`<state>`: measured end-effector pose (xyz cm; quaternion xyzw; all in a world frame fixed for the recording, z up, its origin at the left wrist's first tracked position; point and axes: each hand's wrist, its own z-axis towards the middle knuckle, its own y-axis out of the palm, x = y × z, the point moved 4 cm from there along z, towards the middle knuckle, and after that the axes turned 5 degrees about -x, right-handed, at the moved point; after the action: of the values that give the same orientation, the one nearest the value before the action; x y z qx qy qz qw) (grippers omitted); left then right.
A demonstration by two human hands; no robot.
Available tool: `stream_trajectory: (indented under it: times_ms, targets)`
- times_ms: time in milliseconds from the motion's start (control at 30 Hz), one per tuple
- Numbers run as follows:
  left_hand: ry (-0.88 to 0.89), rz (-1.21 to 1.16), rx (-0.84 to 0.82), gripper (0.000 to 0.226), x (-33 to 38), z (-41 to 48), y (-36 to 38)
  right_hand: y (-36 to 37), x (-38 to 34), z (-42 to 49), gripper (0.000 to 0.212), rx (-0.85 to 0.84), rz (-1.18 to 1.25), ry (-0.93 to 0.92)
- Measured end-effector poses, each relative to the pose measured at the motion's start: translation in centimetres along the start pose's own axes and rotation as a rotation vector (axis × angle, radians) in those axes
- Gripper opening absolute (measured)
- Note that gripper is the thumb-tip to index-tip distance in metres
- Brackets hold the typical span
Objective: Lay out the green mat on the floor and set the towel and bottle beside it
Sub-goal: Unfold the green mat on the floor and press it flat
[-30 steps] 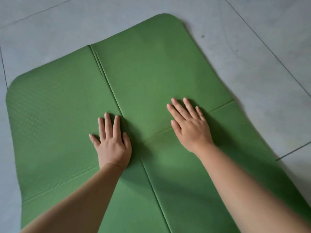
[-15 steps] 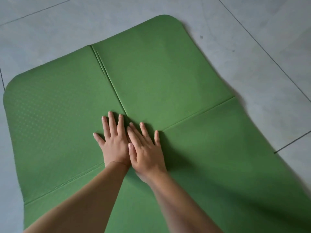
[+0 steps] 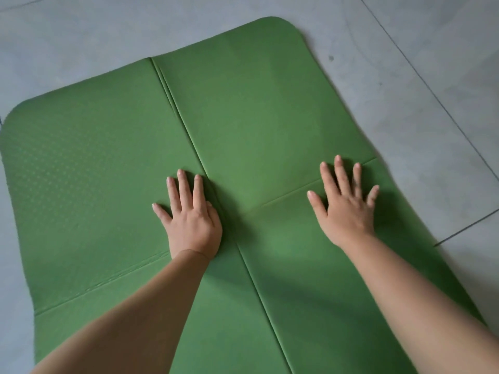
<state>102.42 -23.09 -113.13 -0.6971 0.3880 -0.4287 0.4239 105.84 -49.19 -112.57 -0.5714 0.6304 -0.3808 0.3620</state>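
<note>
Presently: green mat [image 3: 256,117], unfolded flat on the grey tiled floor [image 3: 405,117]. Fold creases cross near its middle; the left portion is faintly dimpled, apparently textured. Far corners rounded, with bare tile beyond the far and right edges. Left hand [image 3: 193,222]: palm down beside the long crease, fingers straight. Right hand [image 3: 347,209]: palm down on the cross crease, fingers spread, gripping nothing.
</note>
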Motion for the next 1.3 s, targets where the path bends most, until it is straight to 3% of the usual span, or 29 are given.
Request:
stream_trajectory:
  times_ms: [67,233,367,500,700,767,900,1033,1167,1300]
  targets:
    - [0.001,0.004,-0.003,0.058,0.0,0.0,0.0,-0.4,-3.6,-1.4,0.079,0.075,0.113,-0.021]
    - [0.006,0.043,-0.054,0.061,-0.4,0.2,0.2,1.5,-15.6,-4.9,0.061,-0.013,0.266,-0.517]
    - [0.014,0.009,-0.035,0.064,0.0,0.1,-0.1,2.5,-14.1,-2.9,0.054,0.024,0.071,-0.565]
    - [0.006,0.027,-0.008,0.061,-0.1,0.0,0.0,0.7,-6.2,1.3,0.062,0.051,-0.104,-0.348]
    - [0.033,0.086,-0.003,0.070,-0.4,0.2,0.5,-1.8,6.1,2.0,0.081,-0.109,-0.129,0.078]
    - [0.040,0.096,-0.008,0.071,-0.3,0.4,0.5,-1.2,6.6,-0.5,0.081,-0.105,-0.151,0.066]
    - [0.056,0.112,-0.025,0.063,0.7,-0.6,0.0,2.5,2.0,-8.7,0.069,-0.072,-0.020,-0.151]
    - [0.116,0.152,-0.121,0.072,5.6,-9.0,3.6,6.9,0.6,-14.7,0.065,-0.055,0.067,-0.155]
    - [0.514,0.310,-0.279,0.075,11.0,-19.9,7.8,7.2,4.8,-16.2,0.057,0.056,0.022,-0.153]
    - [0.554,0.406,-0.299,0.075,10.9,-20.1,8.4,8.3,13.5,-17.1,0.062,0.043,0.068,0.054]
